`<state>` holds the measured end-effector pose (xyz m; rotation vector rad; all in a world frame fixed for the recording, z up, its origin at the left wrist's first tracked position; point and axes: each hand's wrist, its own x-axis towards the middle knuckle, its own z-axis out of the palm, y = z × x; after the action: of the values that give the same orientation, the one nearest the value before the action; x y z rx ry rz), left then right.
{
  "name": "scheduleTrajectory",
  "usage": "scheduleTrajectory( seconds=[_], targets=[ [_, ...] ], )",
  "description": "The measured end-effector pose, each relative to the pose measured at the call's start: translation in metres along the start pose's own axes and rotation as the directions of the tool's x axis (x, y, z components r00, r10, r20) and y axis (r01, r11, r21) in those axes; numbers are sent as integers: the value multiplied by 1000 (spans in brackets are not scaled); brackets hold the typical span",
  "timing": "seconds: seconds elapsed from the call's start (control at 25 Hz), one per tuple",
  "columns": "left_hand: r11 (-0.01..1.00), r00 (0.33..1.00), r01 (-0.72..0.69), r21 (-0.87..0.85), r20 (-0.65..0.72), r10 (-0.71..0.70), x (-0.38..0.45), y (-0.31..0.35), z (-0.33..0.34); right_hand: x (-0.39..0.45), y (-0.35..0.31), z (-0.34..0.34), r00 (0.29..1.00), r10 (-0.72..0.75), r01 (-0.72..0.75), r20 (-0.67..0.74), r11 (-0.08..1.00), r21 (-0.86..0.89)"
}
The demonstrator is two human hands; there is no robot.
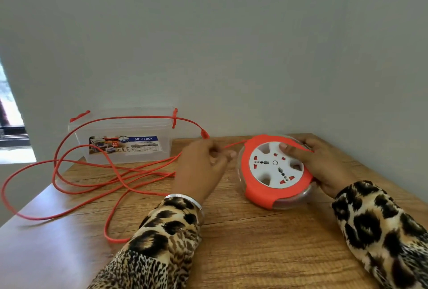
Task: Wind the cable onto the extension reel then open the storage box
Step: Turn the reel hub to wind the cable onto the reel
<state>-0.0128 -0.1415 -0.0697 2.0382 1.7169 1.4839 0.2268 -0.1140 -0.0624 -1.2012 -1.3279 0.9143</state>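
A round extension reel (275, 170), orange with a white socket face, lies flat on the wooden table at centre right. My right hand (322, 165) grips its far right rim, thumb pressed on the white face. My left hand (203, 165) sits just left of the reel and pinches the orange cable (97, 172) where it runs into the reel. Most of the cable lies in loose loops across the left of the table and over its edge. A clear storage box (125, 138) with red clips stands closed at the back left; one cable loop drapes over its lid.
The wooden table (243, 242) meets a grey wall at the back and right. Its left edge drops off near the cable loops. The cable's orange plug (204, 133) hangs just right of the box. A bright window shows at far left.
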Motion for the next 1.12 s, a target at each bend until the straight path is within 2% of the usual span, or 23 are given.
scheduleTrajectory(
  seconds=[0.04,0.08,0.12,0.2,0.24,0.28,0.4,0.52,0.64,0.72,0.8,0.84,0.88,0.92,0.96,1.0,1.04,1.08,1.12],
  targets=[
    [997,998,11,74,-70,-6,1,-2,-6,1,2,-1,1000,28,-28,1,1000,-11],
    [985,996,66,162,-70,-55,3,-5,-9,1,4,-2,999,53,-53,6,998,-21],
    [945,988,149,291,-2,-155,3,-8,-10,1,6,-1,997,79,-78,10,996,-31],
    [793,899,282,540,140,-414,-2,-13,-7,2,10,1,991,137,-137,2,987,-83],
    [744,856,311,592,166,-490,-2,-16,-5,3,13,1,987,163,-162,-6,979,-123],
    [746,846,329,579,170,-505,0,-21,-5,5,15,1,983,183,-183,-14,970,-159],
    [860,900,339,382,133,-414,12,-35,-15,8,18,-2,972,232,-235,-40,942,-240],
    [866,856,495,63,138,-499,23,-48,-30,8,17,-3,966,253,-253,-42,910,-329],
    [698,774,634,-334,259,-578,26,-44,-46,9,18,-3,971,238,-230,-26,895,-381],
    [583,758,643,-496,309,-574,26,-40,-60,7,18,-2,977,215,-200,-14,880,-432],
    [495,753,639,-589,350,-557,25,-34,-70,5,17,0,984,175,-169,-41,819,-549],
    [469,750,640,-609,361,-555,24,-31,-73,4,16,1,992,99,-126,-78,751,-648],
    [455,746,642,-618,364,-557,23,-29,-76,4,15,4,992,-53,-53,-116,659,-750],
    [452,746,642,-620,367,-556,23,-27,-76,1,12,10,965,-240,55,-104,575,-816],
    [452,747,643,-619,374,-550,23,-25,-77,-5,5,21,902,-429,206,-50,529,-823],
    [459,751,640,-616,376,-542,22,-23,-77,-14,-3,37,815,-579,387,27,510,-768],
    [474,756,636,-609,369,-540,22,-22,-78,-23,-11,57,738,-666,542,107,492,-681],
    [495,763,629,-599,354,-542,23,-24,-80,-33,-22,81,688,-700,646,190,472,-600],
    [503,766,625,-596,343,-544,23,-27,-82,-40,-28,106,672,-684,699,284,459,-548]
  ],
)
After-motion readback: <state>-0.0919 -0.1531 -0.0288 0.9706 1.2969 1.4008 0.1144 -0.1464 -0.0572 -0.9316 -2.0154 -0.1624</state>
